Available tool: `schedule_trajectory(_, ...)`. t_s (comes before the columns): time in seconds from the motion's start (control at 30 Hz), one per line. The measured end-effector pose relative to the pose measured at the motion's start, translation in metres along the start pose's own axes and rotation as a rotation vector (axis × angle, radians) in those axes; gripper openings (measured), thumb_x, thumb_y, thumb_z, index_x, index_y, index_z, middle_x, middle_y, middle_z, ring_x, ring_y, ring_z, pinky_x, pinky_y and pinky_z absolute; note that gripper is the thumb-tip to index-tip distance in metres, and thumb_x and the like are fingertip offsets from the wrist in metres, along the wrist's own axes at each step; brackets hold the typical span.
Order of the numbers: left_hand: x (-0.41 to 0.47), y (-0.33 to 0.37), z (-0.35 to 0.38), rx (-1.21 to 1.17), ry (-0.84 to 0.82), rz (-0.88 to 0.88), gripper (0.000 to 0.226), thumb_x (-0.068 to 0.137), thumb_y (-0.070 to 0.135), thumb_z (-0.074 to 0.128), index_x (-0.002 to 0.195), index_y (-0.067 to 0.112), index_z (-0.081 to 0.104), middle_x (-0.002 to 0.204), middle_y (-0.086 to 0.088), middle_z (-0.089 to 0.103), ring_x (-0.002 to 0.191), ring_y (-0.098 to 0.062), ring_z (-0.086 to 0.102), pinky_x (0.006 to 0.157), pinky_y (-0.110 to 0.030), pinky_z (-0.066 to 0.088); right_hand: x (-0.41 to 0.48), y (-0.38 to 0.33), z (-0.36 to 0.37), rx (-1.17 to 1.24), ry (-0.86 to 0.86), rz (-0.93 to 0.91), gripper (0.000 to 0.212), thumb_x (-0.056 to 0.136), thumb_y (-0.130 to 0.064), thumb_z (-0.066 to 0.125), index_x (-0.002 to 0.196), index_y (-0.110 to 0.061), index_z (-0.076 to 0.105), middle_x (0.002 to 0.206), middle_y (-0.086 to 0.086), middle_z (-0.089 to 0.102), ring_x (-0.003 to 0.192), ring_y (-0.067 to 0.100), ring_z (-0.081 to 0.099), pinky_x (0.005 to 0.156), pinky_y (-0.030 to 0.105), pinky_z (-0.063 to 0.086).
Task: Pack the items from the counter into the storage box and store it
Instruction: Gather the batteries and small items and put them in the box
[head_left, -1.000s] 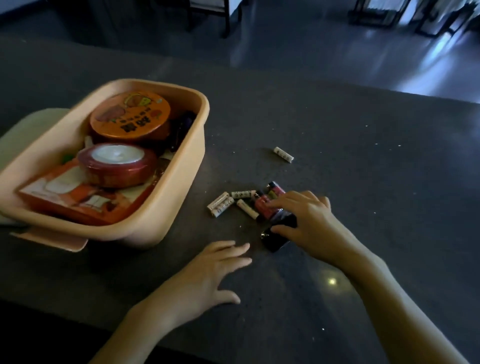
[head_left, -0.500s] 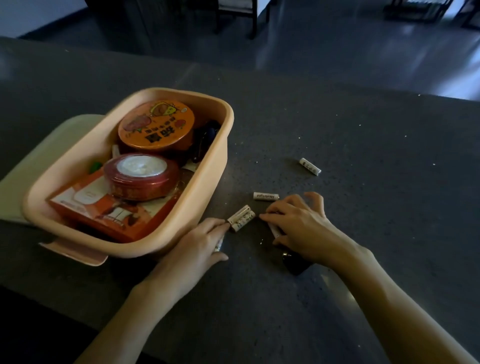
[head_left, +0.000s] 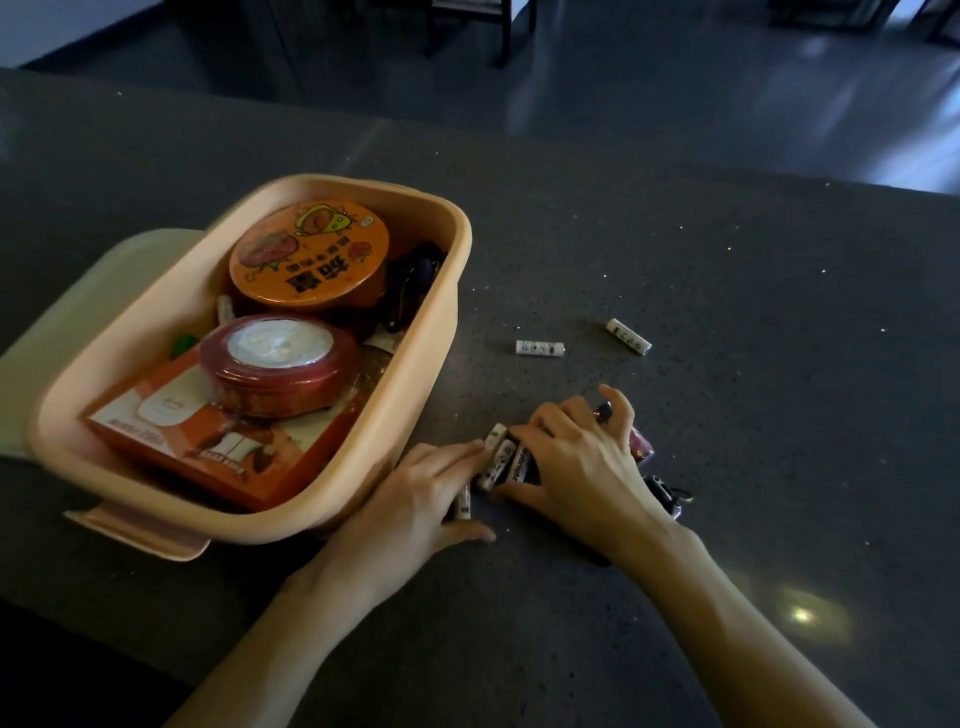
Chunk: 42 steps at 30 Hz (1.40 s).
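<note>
A peach storage box (head_left: 415, 395) stands open on the dark counter (head_left: 727, 291). It holds an orange round tin (head_left: 311, 254), a red round tin (head_left: 280, 364) and a flat orange carton (head_left: 208, 452). Just right of the box, several white batteries (head_left: 501, 460) lie bunched between my hands. My left hand (head_left: 426, 499) presses against them with straight fingers, one battery half under it. My right hand (head_left: 582, 462) curls over the bunch, thumb and fingers around it. A reddish battery (head_left: 641, 447) and a black object (head_left: 667, 496) peek out beside that hand. Farther back lie two loose batteries (head_left: 539, 347), (head_left: 628, 336).
A pale lid (head_left: 78, 317) lies partly under the box at the left. The box's latch flap (head_left: 150, 538) juts toward the counter's near edge. Beyond the far edge is a shiny floor with chair legs (head_left: 498, 31).
My left hand has slid right to the batteries. My right hand has raked the pile toward the box and closed over it. One white battery stayed behind near the far one.
</note>
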<state>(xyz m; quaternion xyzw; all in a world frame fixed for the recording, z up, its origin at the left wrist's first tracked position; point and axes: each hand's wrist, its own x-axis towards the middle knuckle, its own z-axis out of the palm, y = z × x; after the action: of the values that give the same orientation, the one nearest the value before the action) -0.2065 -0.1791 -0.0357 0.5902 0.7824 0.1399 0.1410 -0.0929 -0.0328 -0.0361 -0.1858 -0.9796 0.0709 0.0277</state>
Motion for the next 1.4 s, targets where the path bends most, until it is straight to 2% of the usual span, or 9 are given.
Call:
schedule_trajectory(0.13,-0.005,0.000,0.000,-0.040,-0.046,0.021,0.078,0.076,0.033,0.070,0.140,0.030,0.027,0.147,0.014,0.028,0.125,0.010,0.015,0.096,0.001,0.008,0.000,0.000,0.002,0.043,-0.002,0.014,0.053,0.079,-0.067,0.041,0.115,-0.032,0.056,0.112,-0.005,0.054,0.111,0.018,0.046,0.101,0.046,-0.001)
schedule_trajectory(0.3,-0.007,0.003,-0.001,-0.072,-0.064,-0.008,0.083,0.076,0.029,0.071,0.142,0.032,0.022,0.144,0.018,0.025,0.122,0.010,0.024,0.099,-0.007,0.020,0.000,-0.005,0.007,0.060,-0.016,0.009,0.066,0.078,-0.065,0.043,0.131,-0.027,0.041,0.123,-0.001,0.050,0.118,0.023,0.043,0.102,0.049,-0.004)
schedule_trajectory(0.63,0.002,0.004,-0.008,-0.015,-0.053,-0.070,0.062,0.079,0.033,0.068,0.133,0.029,0.038,0.132,0.013,0.044,0.117,0.001,0.041,0.099,-0.016,0.033,0.006,-0.001,0.006,0.087,-0.034,0.000,0.049,0.085,-0.053,0.047,0.130,-0.036,0.037,0.125,-0.001,0.046,0.120,0.024,0.039,0.102,0.051,-0.008)
schedule_trajectory(0.77,0.010,0.005,-0.006,0.071,0.070,-0.110,0.071,0.079,0.025,0.067,0.140,0.026,0.031,0.136,0.009,0.043,0.121,-0.006,0.041,0.099,-0.017,0.027,0.005,0.002,0.004,0.117,-0.057,-0.019,0.050,0.084,-0.053,0.048,0.131,-0.037,0.037,0.125,-0.002,0.045,0.120,0.023,0.038,0.103,0.052,-0.008)
schedule_trajectory(0.9,0.022,0.006,-0.006,0.043,0.083,-0.092,0.068,0.084,0.012,0.058,0.143,0.026,0.026,0.138,0.010,0.038,0.121,-0.004,0.039,0.094,-0.010,0.019,0.006,0.007,0.001,0.109,-0.080,-0.038,0.054,0.081,-0.055,0.051,0.130,-0.035,0.038,0.124,-0.004,0.046,0.119,0.021,0.038,0.103,0.051,-0.005)
schedule_trajectory(1.1,0.029,0.005,-0.007,0.041,0.073,-0.022,0.051,0.086,0.015,0.061,0.132,0.029,0.044,0.129,0.012,0.043,0.114,-0.001,0.041,0.094,-0.012,0.027,0.004,0.010,0.001,0.159,-0.082,-0.049,0.051,0.081,-0.052,0.052,0.128,-0.036,0.040,0.121,-0.009,0.047,0.118,0.016,0.040,0.103,0.046,-0.007)
schedule_trajectory(1.23,0.026,0.007,-0.005,0.175,0.079,-0.046,0.057,0.086,0.010,0.053,0.137,0.028,0.035,0.132,0.007,0.041,0.122,-0.012,0.035,0.102,-0.026,0.029,0.002,0.011,0.002,0.136,-0.063,-0.056,0.045,0.081,-0.053,0.050,0.124,-0.037,0.043,0.121,-0.012,0.046,0.119,0.014,0.038,0.102,0.043,-0.012)
schedule_trajectory(1.3,0.026,0.008,-0.005,0.212,0.086,-0.051,0.054,0.087,0.013,0.054,0.136,0.026,0.037,0.131,0.005,0.043,0.120,-0.013,0.035,0.102,-0.028,0.031,0.001,0.011,0.001,0.117,-0.042,-0.060,0.043,0.081,-0.054,0.050,0.121,-0.038,0.046,0.121,-0.013,0.047,0.120,0.013,0.037,0.102,0.043,-0.014)
schedule_trajectory(1.4,0.021,0.014,-0.010,0.197,0.101,-0.039,0.053,0.084,0.036,0.061,0.132,0.026,0.041,0.128,0.006,0.045,0.117,-0.011,0.037,0.100,-0.028,0.030,0.000,0.014,-0.005,0.105,-0.020,-0.048,0.048,0.079,-0.058,0.052,0.123,-0.041,0.044,0.125,-0.015,0.046,0.123,0.010,0.033,0.101,0.041,-0.016)
